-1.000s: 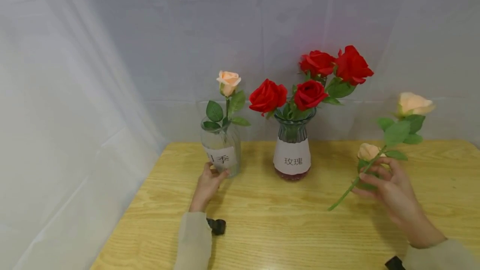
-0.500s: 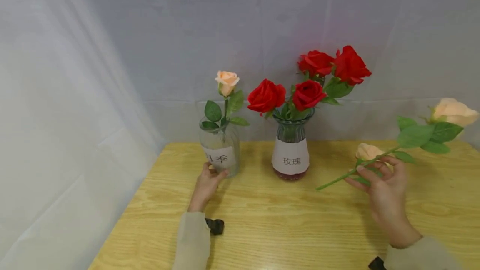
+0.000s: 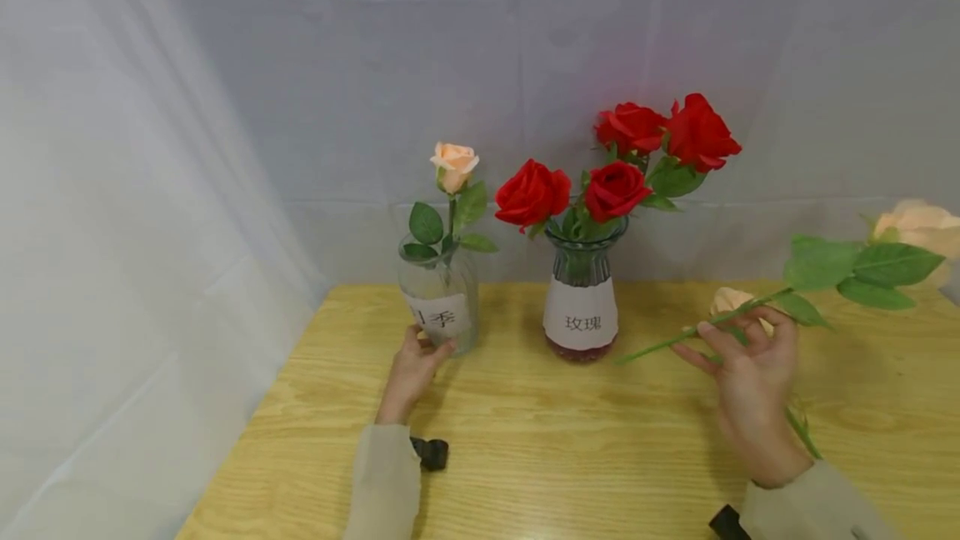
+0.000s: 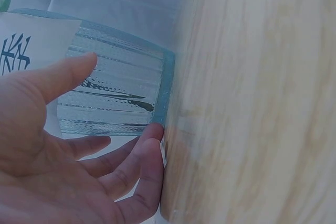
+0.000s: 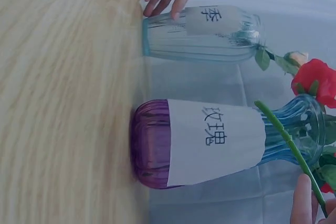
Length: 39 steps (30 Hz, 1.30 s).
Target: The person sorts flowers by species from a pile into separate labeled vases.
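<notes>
At the left, my left hand [image 3: 412, 373] holds the lower part of a clear glass vase [image 3: 467, 286], thumb in front and fingers round the side near its base. In the vase stands one peach rose [image 3: 454, 165], and a white label [image 3: 442, 315] is stuck on the glass. My right hand [image 3: 753, 386] pinches the green stem of another peach rose [image 3: 911, 227] above the table. Its bloom points right and its stem end [image 5: 268, 109] points left, toward the second vase. Behind the right hand lies a further peach rose [image 3: 726, 301], partly hidden.
In the middle stands a glass vase [image 3: 581, 265] with a purple base and a white label, holding several red roses [image 3: 534, 192]. The wooden table [image 3: 525, 457] ends at a pale cloth backdrop [image 3: 360, 107].
My right hand has moved left with the peach rose, whose stem has tipped from steep to nearly level, its bloom swinging right and slightly down. The left hand has stayed at the vase.
</notes>
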Tool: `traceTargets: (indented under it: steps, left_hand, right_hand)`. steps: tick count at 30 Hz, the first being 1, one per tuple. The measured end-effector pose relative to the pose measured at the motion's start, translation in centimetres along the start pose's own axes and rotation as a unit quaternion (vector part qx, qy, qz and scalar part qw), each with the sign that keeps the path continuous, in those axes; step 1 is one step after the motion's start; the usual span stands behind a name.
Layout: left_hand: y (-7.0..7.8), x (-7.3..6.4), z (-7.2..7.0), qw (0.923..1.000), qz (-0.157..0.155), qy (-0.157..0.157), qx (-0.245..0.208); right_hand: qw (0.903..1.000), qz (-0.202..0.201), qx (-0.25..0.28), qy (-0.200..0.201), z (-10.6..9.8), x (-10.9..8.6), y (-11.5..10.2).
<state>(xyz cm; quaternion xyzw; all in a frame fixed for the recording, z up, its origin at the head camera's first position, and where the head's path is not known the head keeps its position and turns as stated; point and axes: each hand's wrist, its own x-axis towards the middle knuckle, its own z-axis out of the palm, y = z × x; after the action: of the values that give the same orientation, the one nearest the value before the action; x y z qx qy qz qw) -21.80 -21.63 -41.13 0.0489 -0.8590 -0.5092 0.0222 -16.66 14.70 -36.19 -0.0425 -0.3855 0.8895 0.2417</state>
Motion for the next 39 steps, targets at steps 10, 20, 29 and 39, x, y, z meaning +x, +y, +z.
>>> traceTargets:
  steps: [10,20,29,39]
  left_hand:
    - [0.2,-0.1,0.1,1.0000,0.003,0.006,-0.002]
    - [0.2,-0.2,0.1,0.9999,-0.003,0.006,-0.009]
    - [0.2,-0.2,0.1,0.9999,-0.003,0.011,-0.002]
    - [0.1,-0.1,0.0,1.0000,-0.003,0.007,-0.002]
  right_hand:
    - [0.9948,-0.046,0.079,-0.044,2.2,-0.6,1.0]
    - [0.9967,-0.044,0.061,-0.032,4.0,-0.8,2.1]
    - [0.9936,-0.048,0.094,-0.039,5.8,-1.2,3.0]
    - [0.9876,-0.070,0.124,-0.066,7.4,-1.6,4.4]
